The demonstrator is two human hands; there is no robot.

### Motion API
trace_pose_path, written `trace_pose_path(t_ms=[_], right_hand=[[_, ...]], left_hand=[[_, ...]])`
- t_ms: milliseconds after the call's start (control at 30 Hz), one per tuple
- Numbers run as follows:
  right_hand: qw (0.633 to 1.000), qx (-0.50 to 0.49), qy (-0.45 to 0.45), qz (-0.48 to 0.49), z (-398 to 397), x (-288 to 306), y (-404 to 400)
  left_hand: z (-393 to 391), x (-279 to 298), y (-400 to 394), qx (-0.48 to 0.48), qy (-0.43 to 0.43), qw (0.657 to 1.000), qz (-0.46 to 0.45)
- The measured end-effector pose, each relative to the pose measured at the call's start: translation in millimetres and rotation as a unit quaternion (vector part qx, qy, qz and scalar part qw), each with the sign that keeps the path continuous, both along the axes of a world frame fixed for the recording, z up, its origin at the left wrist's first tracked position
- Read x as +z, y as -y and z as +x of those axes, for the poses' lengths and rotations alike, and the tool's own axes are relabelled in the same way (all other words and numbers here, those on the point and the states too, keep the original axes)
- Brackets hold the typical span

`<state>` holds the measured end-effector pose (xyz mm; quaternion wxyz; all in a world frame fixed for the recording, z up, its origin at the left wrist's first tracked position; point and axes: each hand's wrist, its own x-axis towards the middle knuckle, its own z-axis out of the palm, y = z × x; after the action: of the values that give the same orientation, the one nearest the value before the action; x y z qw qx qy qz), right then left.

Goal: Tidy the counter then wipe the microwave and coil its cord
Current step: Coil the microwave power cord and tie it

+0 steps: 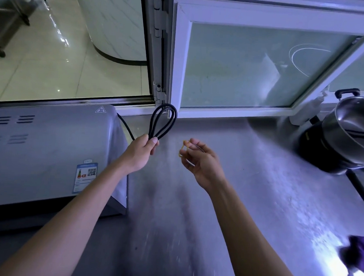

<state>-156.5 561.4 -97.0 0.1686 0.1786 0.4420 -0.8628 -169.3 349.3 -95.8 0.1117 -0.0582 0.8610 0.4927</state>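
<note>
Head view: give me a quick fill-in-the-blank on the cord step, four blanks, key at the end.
1. The left hand grips the looped black ____.
2. The right hand pinches a yellow rubber ____.
3. The microwave sits to the ____ of both hands.
4. The purple cloth lies on the steel ____.

Missing words: cord; band; left; counter

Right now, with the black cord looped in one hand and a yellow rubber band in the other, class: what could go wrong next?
1. The left hand pinches the looped black cord only at its base; the loops may spring apart before being bound.
2. The thin yellow rubber band, stretched on the right hand fingertips, might slip off or snap.
3. The cord's tail runs behind the grey microwave; tugging could strain it.
</note>
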Motion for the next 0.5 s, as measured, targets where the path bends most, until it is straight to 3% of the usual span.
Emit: trace_pose_path(t_ms=[500], right_hand=[[0.989, -0.043, 0.012, -0.141, -2.5, 3.9, 5.4]], left_hand=[[-0.4, 0.0, -1.6, -0.012, -0.008, 1.000, -0.005]])
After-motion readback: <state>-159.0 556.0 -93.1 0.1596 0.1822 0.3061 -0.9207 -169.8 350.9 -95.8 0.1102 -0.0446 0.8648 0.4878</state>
